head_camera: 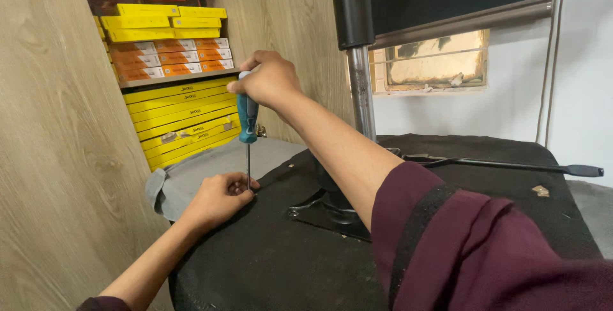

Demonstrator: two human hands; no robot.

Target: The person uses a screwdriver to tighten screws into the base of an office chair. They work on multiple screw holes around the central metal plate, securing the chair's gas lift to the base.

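where it stands upright at frame centre-left, the teal-handled screwdriver (pixel 248 119) sits in the right hand (pixel 268 80) grip, fingers wrapped tight; the left hand (pixel 217 197) pinches its tip on the black seat (pixel 268 253).

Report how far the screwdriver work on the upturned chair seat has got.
Done: the seat underside lies face up with the metal plate and gas column on it. In hand: the right hand holds the teal screwdriver upright while the left hand steadies its tip at the seat's edge. Left: the screw itself is hidden, so its depth cannot be judged.
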